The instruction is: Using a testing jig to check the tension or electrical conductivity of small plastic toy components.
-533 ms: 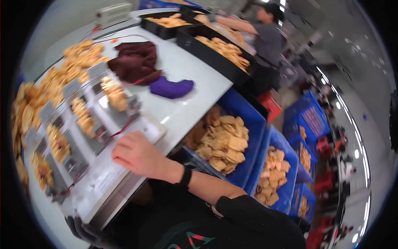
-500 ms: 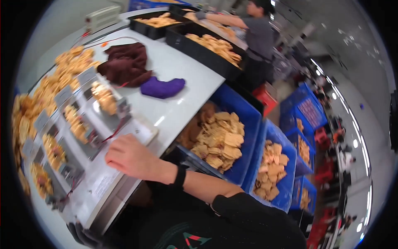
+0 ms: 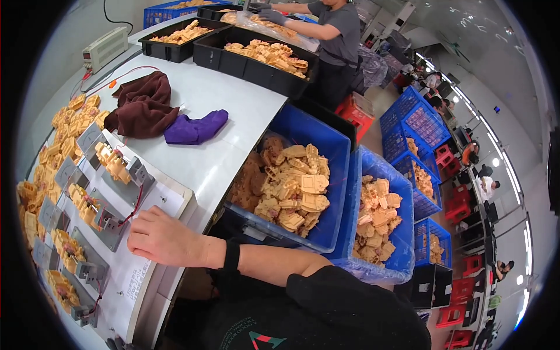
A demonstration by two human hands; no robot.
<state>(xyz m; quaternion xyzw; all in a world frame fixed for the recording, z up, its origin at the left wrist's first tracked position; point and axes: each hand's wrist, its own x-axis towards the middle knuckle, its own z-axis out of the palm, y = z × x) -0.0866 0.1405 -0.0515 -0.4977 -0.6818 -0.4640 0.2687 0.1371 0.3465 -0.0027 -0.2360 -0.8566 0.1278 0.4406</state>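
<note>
Orange plastic parts [image 3: 111, 163] sit in metal fixtures [image 3: 108, 219] on the worktop [image 3: 233, 116], where one hand [image 3: 160, 239] rests flat beside them, fingers [image 3: 140, 224] loosely spread, holding nothing.

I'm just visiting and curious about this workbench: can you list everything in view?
Metal fixtures: a row of several, grey, left on the white bench, holding tan parts.
Loose tan plastic parts: many, far left of bench.
Brown cloth: one, mid-bench.
Purple cloth: one, beside the brown one.
Black trays: at least two, far end, filled with tan parts.
Blue crates: two close by the bench's right side, full of tan parts; more beyond.
Grey box device: one, far left.
Co-worker: one, grey shirt, at the trays.
Right hand: resting on the bench edge by the fixtures, black wristband.
Left hand: not visible.
</note>
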